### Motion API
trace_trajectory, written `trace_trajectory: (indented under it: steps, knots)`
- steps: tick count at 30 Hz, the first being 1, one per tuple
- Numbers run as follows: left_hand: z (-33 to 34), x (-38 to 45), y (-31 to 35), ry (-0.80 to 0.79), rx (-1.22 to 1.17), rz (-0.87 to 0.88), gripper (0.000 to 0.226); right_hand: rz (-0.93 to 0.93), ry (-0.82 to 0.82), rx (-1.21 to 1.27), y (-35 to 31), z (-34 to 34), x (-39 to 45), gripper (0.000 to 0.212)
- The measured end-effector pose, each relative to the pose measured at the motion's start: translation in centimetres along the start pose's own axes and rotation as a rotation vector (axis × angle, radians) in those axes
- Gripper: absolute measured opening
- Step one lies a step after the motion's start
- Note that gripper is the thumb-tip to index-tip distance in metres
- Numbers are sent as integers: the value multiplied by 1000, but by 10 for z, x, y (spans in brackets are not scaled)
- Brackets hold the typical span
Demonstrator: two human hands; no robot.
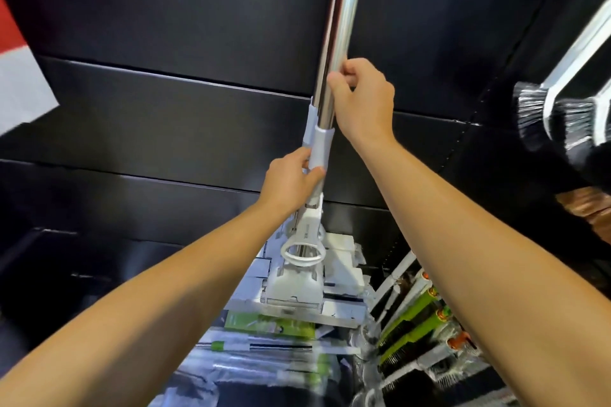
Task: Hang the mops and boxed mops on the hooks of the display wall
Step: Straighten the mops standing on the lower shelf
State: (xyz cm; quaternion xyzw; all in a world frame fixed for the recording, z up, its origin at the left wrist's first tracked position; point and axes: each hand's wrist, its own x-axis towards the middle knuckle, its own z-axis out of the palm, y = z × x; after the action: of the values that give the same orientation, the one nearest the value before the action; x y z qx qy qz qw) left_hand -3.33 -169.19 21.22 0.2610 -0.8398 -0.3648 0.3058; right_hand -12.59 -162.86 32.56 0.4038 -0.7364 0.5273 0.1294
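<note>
From the head camera I saw both hands up on the mops point(334, 53), two chrome poles standing side by side, nearly upright, in front of the black display wall point(158, 99). The right hand point(362, 99) was curled round the front pole on its bare metal, thumb and fingers closed on it. The left hand point(291, 180) sat lower, its fingers and thumb wrapped round the grey plastic sleeve point(320, 149) where the metal ended. The two hands were apart, one above the other on the same shaft. I could not see the top of the poles or any hook; both ran out of the frame.

Below the left hand the shaft ran down into a white wringer fitting point(305, 251) with a ring-shaped pull, and under that the white mop head point(294, 291) hung over a heap of stock. That heap crowded the space beneath: a green-and-white box point(267, 325) just under the mop head and wrapped poles with a green collar point(231, 345) nearer me. To the right stood a row of green brushes point(413, 317) with white handles, close to the mop head. Higher on the right, black-bristled brushes point(542, 116) hung against the wall, well clear of the poles. A red and white surface point(16, 53) showed at the far left edge.
</note>
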Motion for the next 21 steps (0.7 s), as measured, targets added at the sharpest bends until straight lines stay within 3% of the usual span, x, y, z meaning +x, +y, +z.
trace_trajectory:
  steps: [11, 17, 21]
  knots:
    - [-3, 5, -6, -34, -11, 0, 41, -29, -15, 103, 14, 2, -1, 11]
    - [2, -6, -22, -119, -21, -4, 37, 65, -270, 41, 43, 4, -33, 17]
    - [7, -8, -27, -81, -23, 3, 33, 98, -297, 70, 46, 1, -41, 24]
